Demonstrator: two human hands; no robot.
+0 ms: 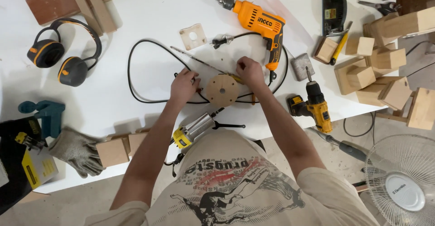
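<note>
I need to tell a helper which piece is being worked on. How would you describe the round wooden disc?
On the white worktable, look between the left hand and right hand. The round, pale wooden disc lies there, with a centre hole; nearby wood is square blocks.

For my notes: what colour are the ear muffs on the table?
Black ear muffs with orange trim, seen in the head view.

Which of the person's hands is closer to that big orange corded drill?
The right hand: it sits just left of the orange drill handle. The left hand is farther away, beyond the round wooden disc.
</note>
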